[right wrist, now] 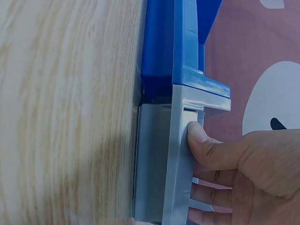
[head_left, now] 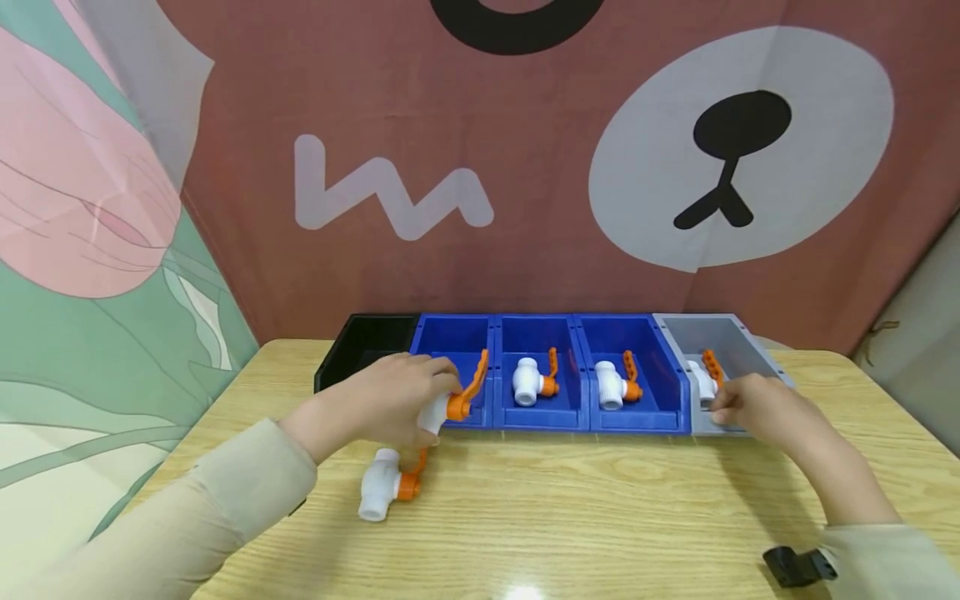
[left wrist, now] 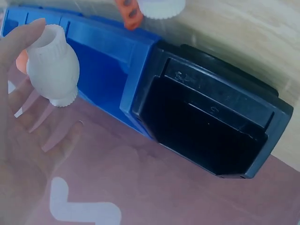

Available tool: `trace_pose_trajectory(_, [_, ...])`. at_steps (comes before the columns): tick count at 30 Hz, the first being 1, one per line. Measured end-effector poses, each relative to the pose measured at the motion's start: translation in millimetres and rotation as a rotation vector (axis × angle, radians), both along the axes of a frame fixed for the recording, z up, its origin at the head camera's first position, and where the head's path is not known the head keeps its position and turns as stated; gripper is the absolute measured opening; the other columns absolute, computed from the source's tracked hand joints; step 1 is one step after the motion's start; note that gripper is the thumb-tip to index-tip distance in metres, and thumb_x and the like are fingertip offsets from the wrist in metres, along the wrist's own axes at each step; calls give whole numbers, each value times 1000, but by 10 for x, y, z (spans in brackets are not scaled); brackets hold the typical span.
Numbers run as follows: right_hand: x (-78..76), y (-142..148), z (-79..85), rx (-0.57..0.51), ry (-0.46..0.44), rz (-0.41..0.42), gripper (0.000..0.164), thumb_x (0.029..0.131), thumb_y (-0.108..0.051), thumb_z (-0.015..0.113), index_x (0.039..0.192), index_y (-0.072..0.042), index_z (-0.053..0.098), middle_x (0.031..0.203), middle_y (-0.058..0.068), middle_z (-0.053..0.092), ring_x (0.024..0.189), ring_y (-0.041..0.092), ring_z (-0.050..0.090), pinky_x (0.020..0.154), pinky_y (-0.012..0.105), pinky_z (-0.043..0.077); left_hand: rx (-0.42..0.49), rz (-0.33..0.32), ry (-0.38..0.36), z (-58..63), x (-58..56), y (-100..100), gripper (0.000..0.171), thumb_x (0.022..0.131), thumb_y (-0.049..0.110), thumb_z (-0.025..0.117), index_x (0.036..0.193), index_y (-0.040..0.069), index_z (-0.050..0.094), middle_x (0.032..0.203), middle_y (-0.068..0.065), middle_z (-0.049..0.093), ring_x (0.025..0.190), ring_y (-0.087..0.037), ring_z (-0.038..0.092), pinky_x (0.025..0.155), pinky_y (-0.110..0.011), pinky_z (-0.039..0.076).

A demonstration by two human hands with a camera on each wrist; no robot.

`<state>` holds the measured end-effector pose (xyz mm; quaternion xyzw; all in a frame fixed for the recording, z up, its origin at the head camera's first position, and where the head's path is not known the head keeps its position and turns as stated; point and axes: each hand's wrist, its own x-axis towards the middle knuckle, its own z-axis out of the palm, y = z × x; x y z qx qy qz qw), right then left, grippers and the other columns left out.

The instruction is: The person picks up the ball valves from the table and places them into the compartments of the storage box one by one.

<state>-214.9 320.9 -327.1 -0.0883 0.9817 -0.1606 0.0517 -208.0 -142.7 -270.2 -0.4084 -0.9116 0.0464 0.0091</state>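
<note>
My left hand (head_left: 408,396) grips a white ball valve (left wrist: 54,70) with an orange lever, raised in front of the leftmost blue bin (head_left: 480,410). Another white ball valve (head_left: 380,487) lies on the table below that hand. On the right, my right hand (head_left: 772,410) reaches over the front of the grey bin (right wrist: 178,187), its thumb at the front rim and its other fingers behind it. A ball valve (head_left: 702,383) in that bin is right beside the fingertips; whether they hold it is hidden.
One ball valve (head_left: 527,383) sits in the middle blue bin, and another valve (head_left: 611,386) in the right blue bin. A black bin (left wrist: 206,136) ends the row on the left. Behind the wooden table (head_left: 555,517) hangs a printed cloth (head_left: 540,192).
</note>
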Motion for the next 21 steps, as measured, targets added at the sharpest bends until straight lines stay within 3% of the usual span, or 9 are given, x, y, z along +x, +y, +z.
trace_pose_trajectory(11, [-8,11,-5,-3,-14,-7,7,91,-12,71,84,-9,70,85,4,67,74,22,53,65,42,47,23,99,26,14,-255,6,60,75,42,85,125,14,66,127,-3,60,108,-24,60,89,-40,53])
trace_pose_trajectory(21, [-16,10,-9,-3,-5,-12,7,90,-12,73,84,-9,71,86,6,69,76,23,56,67,45,48,53,177,-9,-57,-403,34,62,76,43,85,127,15,65,130,-2,60,112,-24,58,88,-39,53])
